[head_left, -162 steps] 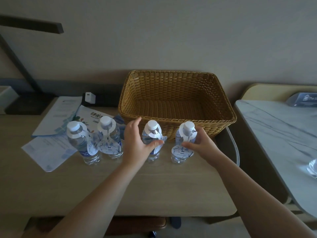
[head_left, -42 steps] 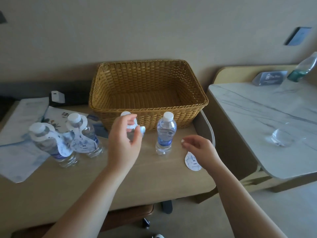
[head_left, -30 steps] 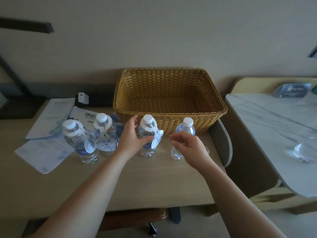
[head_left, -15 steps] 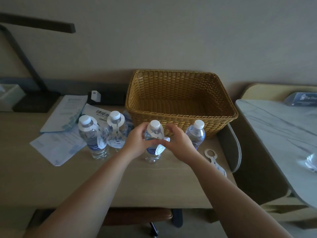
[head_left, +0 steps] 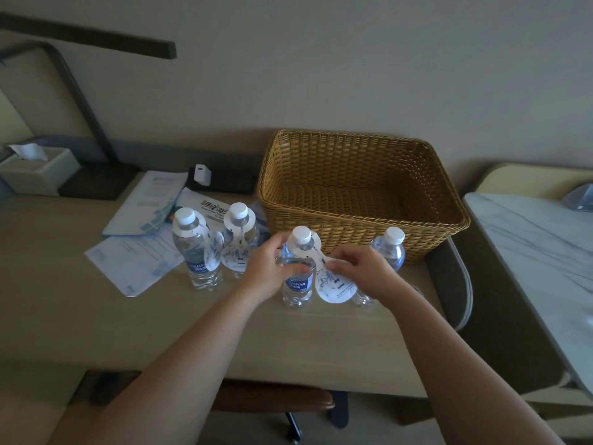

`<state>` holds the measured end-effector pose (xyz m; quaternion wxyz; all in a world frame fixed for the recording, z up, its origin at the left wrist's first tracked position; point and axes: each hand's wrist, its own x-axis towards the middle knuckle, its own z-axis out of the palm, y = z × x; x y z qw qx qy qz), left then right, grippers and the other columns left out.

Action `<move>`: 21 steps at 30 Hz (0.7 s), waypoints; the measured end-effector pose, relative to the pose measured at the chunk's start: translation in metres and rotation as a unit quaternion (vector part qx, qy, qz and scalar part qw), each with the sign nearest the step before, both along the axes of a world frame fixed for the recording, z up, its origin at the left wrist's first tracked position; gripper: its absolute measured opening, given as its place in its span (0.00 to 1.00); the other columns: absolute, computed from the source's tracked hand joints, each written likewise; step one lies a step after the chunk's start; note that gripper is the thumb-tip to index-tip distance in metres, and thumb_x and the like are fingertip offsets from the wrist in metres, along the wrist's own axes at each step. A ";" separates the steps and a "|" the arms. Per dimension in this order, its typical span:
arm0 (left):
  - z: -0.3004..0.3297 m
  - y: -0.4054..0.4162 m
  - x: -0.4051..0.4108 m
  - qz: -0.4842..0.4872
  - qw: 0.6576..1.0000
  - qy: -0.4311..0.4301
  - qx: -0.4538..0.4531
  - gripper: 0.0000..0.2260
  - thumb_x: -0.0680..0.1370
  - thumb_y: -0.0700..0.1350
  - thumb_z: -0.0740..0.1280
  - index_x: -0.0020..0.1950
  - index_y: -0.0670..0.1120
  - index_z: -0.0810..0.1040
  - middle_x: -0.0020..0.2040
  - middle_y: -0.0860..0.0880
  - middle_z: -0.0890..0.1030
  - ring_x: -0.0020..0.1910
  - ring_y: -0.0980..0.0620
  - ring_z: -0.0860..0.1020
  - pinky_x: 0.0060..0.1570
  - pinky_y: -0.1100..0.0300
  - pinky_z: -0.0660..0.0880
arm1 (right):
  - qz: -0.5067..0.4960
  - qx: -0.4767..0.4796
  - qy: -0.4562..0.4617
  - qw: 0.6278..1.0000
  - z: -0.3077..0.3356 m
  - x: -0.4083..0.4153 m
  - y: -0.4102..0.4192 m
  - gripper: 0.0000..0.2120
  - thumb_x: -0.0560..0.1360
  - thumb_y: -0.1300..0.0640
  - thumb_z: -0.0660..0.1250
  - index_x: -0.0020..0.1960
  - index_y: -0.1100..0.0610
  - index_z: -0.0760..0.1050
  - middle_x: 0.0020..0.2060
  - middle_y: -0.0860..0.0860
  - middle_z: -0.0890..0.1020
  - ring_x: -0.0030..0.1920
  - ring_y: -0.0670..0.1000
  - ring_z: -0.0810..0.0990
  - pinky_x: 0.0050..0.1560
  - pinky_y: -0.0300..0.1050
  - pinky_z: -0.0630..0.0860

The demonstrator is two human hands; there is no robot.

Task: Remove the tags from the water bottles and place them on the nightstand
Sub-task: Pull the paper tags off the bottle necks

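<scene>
Frame centre: left hand (head_left: pixel 268 271) grips Aquafina bottle (head_left: pixel 297 277), steadying it; right hand (head_left: pixel 361 273) pinches neck tag (head_left: pixel 333 284), likely to pull it off.

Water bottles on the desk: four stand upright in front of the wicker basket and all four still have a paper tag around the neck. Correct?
Not quite. The head view shows four upright water bottles, but the rightmost bottle has a bare neck. Only three carry tags, and the right hand is pulling the tag on the bottle the left hand grips.

Basket (head_left: pixel 359 220) golden-tan weave; bottle caps (head_left: pixel 301 234) white; labels (head_left: pixel 298 285) seemingly blue.
</scene>
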<state>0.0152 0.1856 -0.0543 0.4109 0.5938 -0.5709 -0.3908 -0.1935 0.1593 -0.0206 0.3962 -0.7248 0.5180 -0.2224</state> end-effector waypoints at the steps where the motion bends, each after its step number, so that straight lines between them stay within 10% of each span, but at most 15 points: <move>1: -0.001 0.000 -0.002 0.000 1.000 -0.001 0.000 0.31 0.65 0.51 0.79 0.65 0.54 0.73 0.59 0.56 0.79 0.58 0.58 0.77 0.55 0.61 0.75 | -0.003 0.007 -0.025 1.000 0.004 -0.002 0.000 0.03 0.73 0.50 0.71 0.42 0.48 0.80 0.34 0.42 0.81 0.34 0.37 0.77 0.31 0.29 0.71; 8: -0.004 0.002 -0.009 0.010 1.000 -0.011 -0.009 0.30 0.66 0.48 0.78 0.67 0.50 0.73 0.59 0.53 0.80 0.58 0.53 0.78 0.57 0.54 0.76 | 0.005 0.070 -0.187 0.980 0.024 0.006 0.004 0.04 0.73 0.56 0.71 0.45 0.48 0.83 0.42 0.49 0.86 0.42 0.47 0.84 0.39 0.37 0.77; 21: -0.006 0.008 -0.019 0.037 0.998 -0.019 -0.050 0.28 0.67 0.47 0.78 0.64 0.48 0.73 0.58 0.50 0.80 0.58 0.51 0.78 0.56 0.49 0.78 | -0.078 -0.017 -0.204 0.976 0.041 0.027 0.004 0.04 0.74 0.55 0.71 0.47 0.48 0.82 0.43 0.47 0.85 0.43 0.45 0.83 0.40 0.40 0.78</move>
